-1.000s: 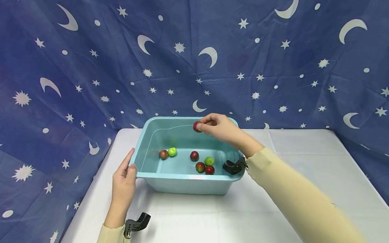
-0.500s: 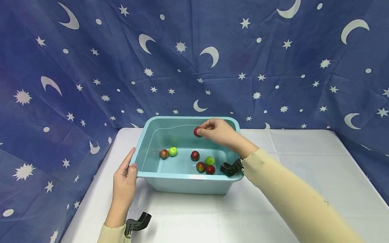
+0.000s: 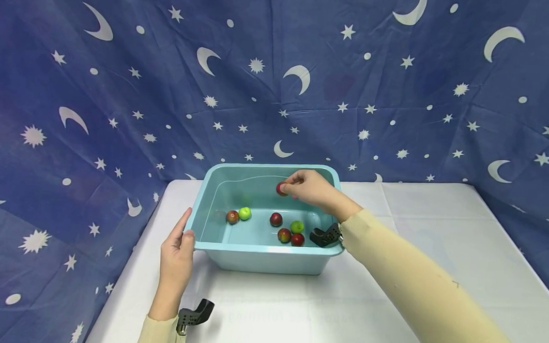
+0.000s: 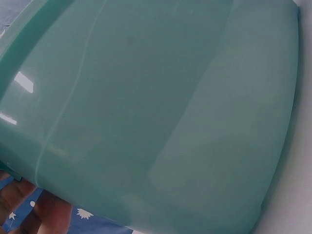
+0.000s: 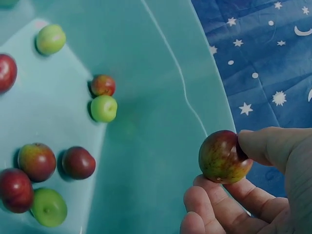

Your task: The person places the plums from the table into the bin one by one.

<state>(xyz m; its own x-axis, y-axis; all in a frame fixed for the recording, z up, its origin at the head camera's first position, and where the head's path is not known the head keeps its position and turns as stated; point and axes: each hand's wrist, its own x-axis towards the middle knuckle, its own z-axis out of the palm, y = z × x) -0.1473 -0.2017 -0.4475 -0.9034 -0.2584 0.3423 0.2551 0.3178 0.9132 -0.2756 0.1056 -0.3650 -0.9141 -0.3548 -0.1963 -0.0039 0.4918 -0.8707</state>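
Note:
My right hand (image 3: 313,186) pinches a plum (image 5: 223,157) between thumb and fingertips, above the far inside wall of a light blue plastic basin (image 3: 256,249). That plum is dark red with a yellow-green patch in the right wrist view. At the basin's left front corner my left hand (image 3: 176,262) grips the rim, thumb on top and fingers along the outside. Several small fruits lie apart on the basin floor, among them a dark red plum (image 3: 275,219), a red one (image 5: 103,85) and a bright green one (image 5: 104,108) touching it.
A white cloth-covered table (image 3: 429,242) bears the basin. Close behind it hangs a dark blue curtain (image 3: 244,45) with moons and stars, which also runs along the left side. Black wrist cameras (image 3: 195,315) sit on both sleeves; the right one overlaps the basin's front right corner.
My right hand has come down slightly into the basin and a little to the right, with the plum still pinched. The left hand keeps its grip on the rim.

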